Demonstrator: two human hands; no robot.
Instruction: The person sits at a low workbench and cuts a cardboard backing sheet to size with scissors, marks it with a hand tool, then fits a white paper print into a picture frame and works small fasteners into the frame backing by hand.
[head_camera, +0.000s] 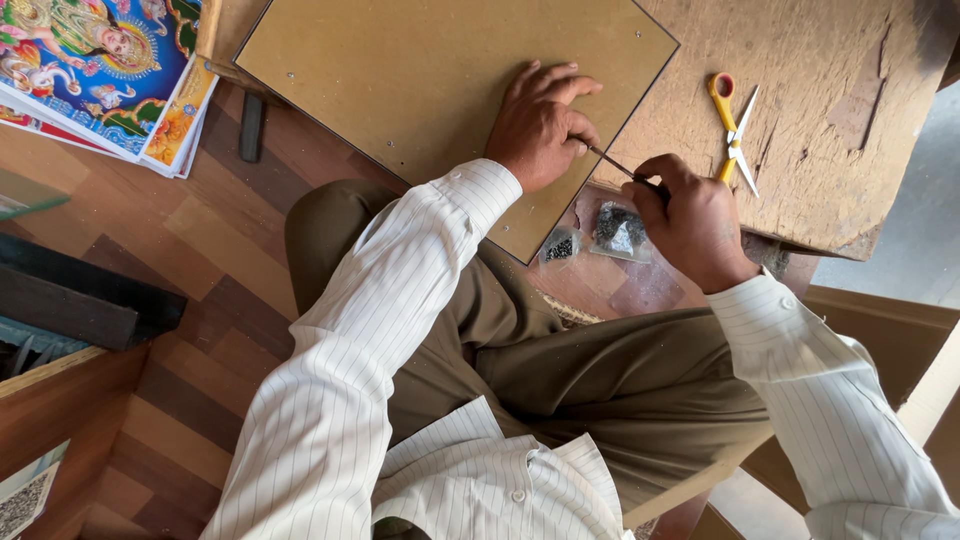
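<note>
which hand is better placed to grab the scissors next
The right hand. It sits just below the yellow-handled scissors on the worn wooden board, though it grips a thin tool. The left hand is farther off, pressing the brown backing board.

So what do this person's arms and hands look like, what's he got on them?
Both arms are in long white sleeves with thin dark pinstripes, buttoned at the cuffs. The left hand and right hand are bare: no gloves, and no rings or watch that I can make out. The shirt has pale buttons down the front.
</note>
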